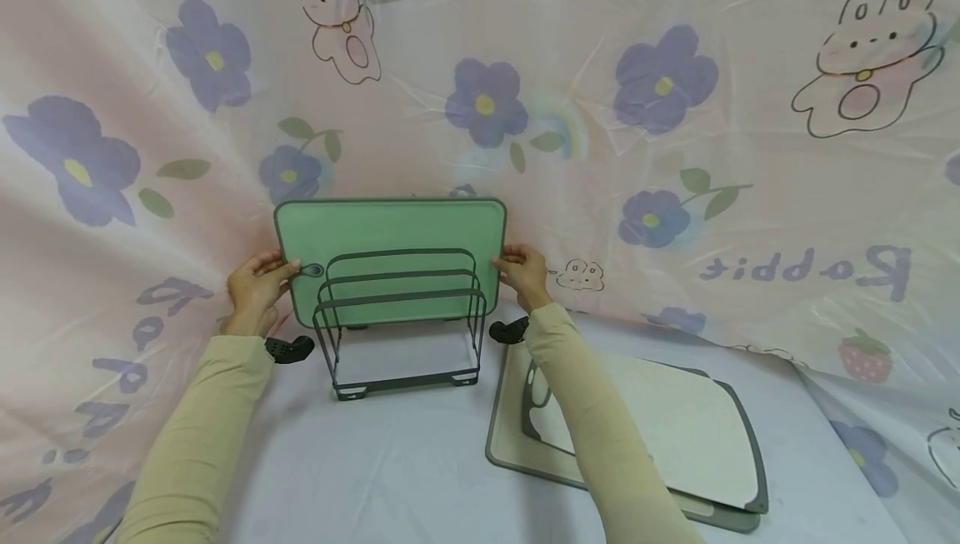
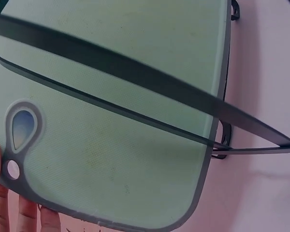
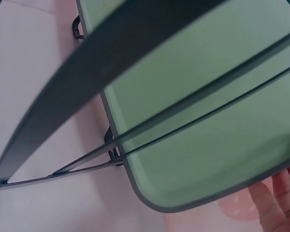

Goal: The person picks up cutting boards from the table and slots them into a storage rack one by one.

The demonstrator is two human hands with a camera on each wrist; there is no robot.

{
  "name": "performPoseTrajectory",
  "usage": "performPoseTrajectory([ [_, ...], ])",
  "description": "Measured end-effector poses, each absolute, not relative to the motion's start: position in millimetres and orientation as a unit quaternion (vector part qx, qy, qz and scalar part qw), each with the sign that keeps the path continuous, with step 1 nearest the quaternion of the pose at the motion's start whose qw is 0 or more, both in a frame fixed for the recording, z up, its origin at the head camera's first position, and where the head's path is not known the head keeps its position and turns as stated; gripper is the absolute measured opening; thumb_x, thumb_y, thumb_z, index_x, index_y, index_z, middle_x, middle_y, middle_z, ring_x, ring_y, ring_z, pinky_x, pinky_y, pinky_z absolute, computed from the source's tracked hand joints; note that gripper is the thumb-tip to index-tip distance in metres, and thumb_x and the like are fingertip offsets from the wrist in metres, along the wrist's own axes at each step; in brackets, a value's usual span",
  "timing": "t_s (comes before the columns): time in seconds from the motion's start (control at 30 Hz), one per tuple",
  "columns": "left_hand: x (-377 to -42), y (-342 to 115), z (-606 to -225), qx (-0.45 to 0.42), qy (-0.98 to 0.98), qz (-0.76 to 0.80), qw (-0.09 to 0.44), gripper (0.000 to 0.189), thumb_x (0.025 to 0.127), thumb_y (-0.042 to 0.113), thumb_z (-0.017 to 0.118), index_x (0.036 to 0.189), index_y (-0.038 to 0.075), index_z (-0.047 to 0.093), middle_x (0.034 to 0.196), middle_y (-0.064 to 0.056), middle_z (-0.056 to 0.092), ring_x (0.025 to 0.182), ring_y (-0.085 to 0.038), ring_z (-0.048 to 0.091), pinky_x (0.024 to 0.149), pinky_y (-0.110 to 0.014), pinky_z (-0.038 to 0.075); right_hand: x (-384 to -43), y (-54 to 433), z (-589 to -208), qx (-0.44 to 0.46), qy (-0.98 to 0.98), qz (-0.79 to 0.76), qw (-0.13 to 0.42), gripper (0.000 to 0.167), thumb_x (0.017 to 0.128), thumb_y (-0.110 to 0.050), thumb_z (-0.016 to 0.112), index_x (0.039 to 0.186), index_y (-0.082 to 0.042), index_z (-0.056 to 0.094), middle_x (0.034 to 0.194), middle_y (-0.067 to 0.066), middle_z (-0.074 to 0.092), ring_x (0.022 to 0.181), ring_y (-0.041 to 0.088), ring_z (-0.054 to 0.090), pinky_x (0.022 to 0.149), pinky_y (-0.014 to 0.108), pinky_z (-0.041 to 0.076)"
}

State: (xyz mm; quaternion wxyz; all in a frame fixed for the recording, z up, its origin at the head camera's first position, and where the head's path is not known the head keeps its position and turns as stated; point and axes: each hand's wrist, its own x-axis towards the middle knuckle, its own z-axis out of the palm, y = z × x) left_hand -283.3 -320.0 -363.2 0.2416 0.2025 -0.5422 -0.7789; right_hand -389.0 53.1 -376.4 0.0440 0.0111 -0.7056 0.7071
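A green cutting board [image 1: 382, 227] with a dark grey rim stands on its long edge at the back of a black metal rack [image 1: 408, 381], behind its visible hoops. My left hand [image 1: 257, 290] grips the board's left edge, thumb in front beside the teardrop-shaped inset and hole, fingers behind. On the opposite edge, my right hand [image 1: 527, 273] pinches the board in the same way. In the left wrist view the board's corner [image 2: 150, 203] lies close to the rack's side. Rack feet show past the board's lower edge in both wrist views.
Right of the rack, a white cutting board [image 1: 660, 411] with grey corners lies on a larger beige board [image 1: 507, 436], partly under my right sleeve. A printed curtain [image 1: 555, 27] hangs behind and at the left. White cloth [image 1: 390, 469] covers the table.
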Motion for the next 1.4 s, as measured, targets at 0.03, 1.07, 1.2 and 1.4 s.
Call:
performPoseTrajectory([
  [0.03,-284,-320,-364,0.202,-0.542,-0.779,0.241,0.025,0.079,-0.009,0.075,0.092,0.01,0.064,0.086,0.001,0.061,0.071,-0.007,0.061,0.061,-0.021,0.054,-389,53,-376,0.011,-0.706,0.707,0.044,0.026,0.086,0.003,0.071,0.11,0.002,0.061,0.097,0.011,0.06,0.085,0.018,0.059,0.085,0.044,0.053],
  [1.07,-275,-325,-357,0.176,-0.594,-0.764,0.177,0.026,0.086,0.009,0.075,0.106,0.008,0.06,0.097,0.003,0.057,0.084,-0.01,0.059,0.074,-0.021,0.054,-380,57,-371,0.043,-0.738,0.672,0.054,0.032,0.088,-0.008,0.072,0.118,0.002,0.063,0.109,0.015,0.063,0.1,0.025,0.061,0.087,0.038,0.052],
  [1.2,-274,-325,-357,0.173,-0.611,-0.755,0.163,0.03,0.086,0.013,0.075,0.11,0.007,0.057,0.099,0.003,0.055,0.087,-0.009,0.057,0.075,-0.02,0.053,-380,56,-371,0.042,-0.736,0.674,0.047,0.034,0.088,-0.007,0.072,0.12,0.002,0.063,0.11,0.015,0.063,0.1,0.025,0.06,0.089,0.041,0.051],
  [1.4,-273,-328,-356,0.152,-0.633,-0.745,0.149,0.038,0.087,0.015,0.074,0.117,0.003,0.054,0.103,0.002,0.052,0.089,-0.01,0.055,0.077,-0.019,0.053,-381,56,-371,0.048,-0.736,0.673,0.047,0.034,0.088,-0.008,0.072,0.12,0.001,0.063,0.109,0.014,0.063,0.099,0.025,0.06,0.089,0.039,0.052],
])
